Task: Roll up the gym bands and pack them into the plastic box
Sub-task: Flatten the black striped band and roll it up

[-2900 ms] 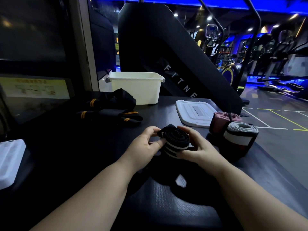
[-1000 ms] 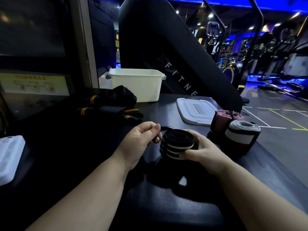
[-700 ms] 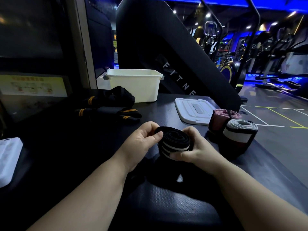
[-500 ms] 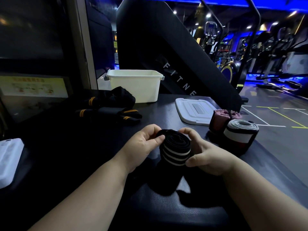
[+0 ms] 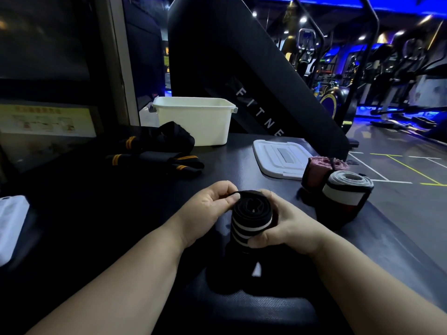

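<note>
A black gym band with white stripes (image 5: 251, 213) is rolled into a thick coil above the dark table, its loose end trailing down toward me. My left hand (image 5: 210, 209) pinches the coil's upper left edge. My right hand (image 5: 285, 226) wraps around its right side, thumb low on the stripes. The white plastic box (image 5: 193, 122) stands open at the back of the table. Two rolled bands rest at the right: a pink one (image 5: 316, 172) and a grey-and-white one (image 5: 343, 194).
Unrolled black bands with orange stripes (image 5: 154, 153) lie left of the box. The white box lid (image 5: 278, 157) lies flat at the right. A white object (image 5: 11, 226) sits at the left edge. The table's right edge drops to the gym floor.
The coil has been turned further and tilted more upright, its spiral end now facing me. My right thumb has slid lower on the stripes, and both hands kept hold.
</note>
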Available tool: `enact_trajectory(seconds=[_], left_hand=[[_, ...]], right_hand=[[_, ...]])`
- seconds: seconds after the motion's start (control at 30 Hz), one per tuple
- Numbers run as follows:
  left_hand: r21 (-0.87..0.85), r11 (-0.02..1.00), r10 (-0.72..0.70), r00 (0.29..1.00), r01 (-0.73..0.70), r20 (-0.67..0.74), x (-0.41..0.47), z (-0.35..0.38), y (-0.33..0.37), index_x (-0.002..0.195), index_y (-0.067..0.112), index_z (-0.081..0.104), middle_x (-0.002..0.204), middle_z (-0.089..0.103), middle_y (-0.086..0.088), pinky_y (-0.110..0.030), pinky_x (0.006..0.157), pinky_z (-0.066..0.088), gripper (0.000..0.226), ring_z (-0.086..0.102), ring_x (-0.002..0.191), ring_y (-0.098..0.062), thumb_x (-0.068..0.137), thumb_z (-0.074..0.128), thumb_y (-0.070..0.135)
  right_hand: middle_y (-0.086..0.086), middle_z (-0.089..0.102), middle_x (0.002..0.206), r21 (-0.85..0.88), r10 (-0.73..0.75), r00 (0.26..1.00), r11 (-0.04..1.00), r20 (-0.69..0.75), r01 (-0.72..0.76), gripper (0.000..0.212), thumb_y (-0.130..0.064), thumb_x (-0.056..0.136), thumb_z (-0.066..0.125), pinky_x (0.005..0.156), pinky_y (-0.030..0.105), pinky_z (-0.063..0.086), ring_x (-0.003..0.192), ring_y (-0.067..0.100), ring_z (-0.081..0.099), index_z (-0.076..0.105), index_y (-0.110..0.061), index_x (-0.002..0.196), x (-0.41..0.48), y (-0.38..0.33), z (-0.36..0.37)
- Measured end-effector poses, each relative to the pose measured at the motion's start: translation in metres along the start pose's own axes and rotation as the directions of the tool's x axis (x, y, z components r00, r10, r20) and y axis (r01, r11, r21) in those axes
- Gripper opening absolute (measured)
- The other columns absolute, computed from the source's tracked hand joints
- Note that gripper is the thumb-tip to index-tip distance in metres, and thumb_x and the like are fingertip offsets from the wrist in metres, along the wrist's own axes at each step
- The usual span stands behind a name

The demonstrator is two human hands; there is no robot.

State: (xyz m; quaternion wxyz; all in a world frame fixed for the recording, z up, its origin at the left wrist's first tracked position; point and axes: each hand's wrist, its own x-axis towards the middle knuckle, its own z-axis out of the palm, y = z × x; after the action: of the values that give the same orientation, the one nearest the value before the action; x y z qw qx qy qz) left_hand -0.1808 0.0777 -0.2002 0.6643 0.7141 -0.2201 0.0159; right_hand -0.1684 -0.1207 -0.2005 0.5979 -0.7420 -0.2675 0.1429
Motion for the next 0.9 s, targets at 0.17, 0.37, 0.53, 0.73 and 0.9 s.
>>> enact_trajectory(seconds=[0.17, 0.37, 0.53, 0.73, 0.9], left_hand=[[0.007, 0.999, -0.048, 0.999, 0.048, -0.007, 0.0, 0.0, 0.001, 0.074, 0.019, 0.056, 0.066, 0.051, 0.006, -0.025, 0.064, 0.04, 0.018, 0.048, 0.061, -0.006, 0.092, 0.054, 0.022], [-0.086, 0.992, -0.093, 0.994, 0.088, -0.051, 0.0, 0.0, 0.003, 0.063, 0.028, 0.054, 0.067, 0.043, 0.002, -0.025, 0.059, 0.03, 0.021, 0.037, 0.063, -0.009, 0.084, 0.055, 0.031], [-0.09, 0.995, -0.055, 0.998, 0.053, -0.027, -0.001, -0.001, 0.001, 0.069, 0.018, 0.053, 0.064, 0.045, 0.002, -0.017, 0.055, 0.033, 0.018, 0.041, 0.058, -0.005, 0.081, 0.067, 0.02], [0.105, 0.994, -0.03, 0.994, 0.041, -0.101, 0.001, -0.001, -0.004, 0.078, 0.005, 0.059, 0.071, 0.055, -0.002, -0.027, 0.068, 0.041, 0.02, 0.048, 0.069, -0.015, 0.077, 0.075, 0.018], [0.238, 0.969, -0.031, 0.988, 0.067, -0.152, 0.002, -0.001, -0.007, 0.08, 0.012, 0.065, 0.065, 0.054, 0.007, -0.022, 0.064, 0.042, 0.009, 0.047, 0.064, -0.008, 0.085, 0.073, 0.014]], right_hand=[[-0.001, 0.069, 0.101, -0.055, -0.027, 0.998, 0.998, -0.063, 0.024, 0.083, -0.02, 0.046, 0.087, 0.083, 0.023, 0.051, 0.095, 0.01, 0.064, 0.052, -0.003, 0.12, 0.0, -0.002, 0.002], [-0.002, 0.069, 0.09, -0.097, -0.043, 0.972, 0.995, -0.232, 0.021, 0.072, -0.019, 0.04, 0.091, 0.076, 0.024, 0.051, 0.084, 0.007, 0.063, 0.056, -0.012, 0.103, 0.009, 0.001, 0.005], [0.006, 0.073, 0.095, -0.05, -0.029, 0.93, 0.999, -0.366, 0.011, 0.07, -0.013, 0.043, 0.09, 0.081, 0.031, 0.054, 0.083, 0.011, 0.066, 0.059, -0.007, 0.105, 0.013, 0.003, 0.006], [-0.003, 0.074, 0.087, -0.107, -0.043, 0.885, 0.994, -0.464, -0.008, 0.057, -0.009, 0.052, 0.095, 0.074, 0.022, 0.053, 0.078, 0.001, 0.068, 0.06, -0.015, 0.097, 0.013, 0.002, 0.008], [-0.007, 0.07, 0.091, -0.17, -0.018, 0.925, 0.984, -0.38, -0.051, 0.059, -0.011, 0.056, 0.093, 0.07, 0.009, 0.047, 0.077, -0.01, 0.064, 0.057, -0.02, 0.102, 0.009, -0.003, 0.003]])
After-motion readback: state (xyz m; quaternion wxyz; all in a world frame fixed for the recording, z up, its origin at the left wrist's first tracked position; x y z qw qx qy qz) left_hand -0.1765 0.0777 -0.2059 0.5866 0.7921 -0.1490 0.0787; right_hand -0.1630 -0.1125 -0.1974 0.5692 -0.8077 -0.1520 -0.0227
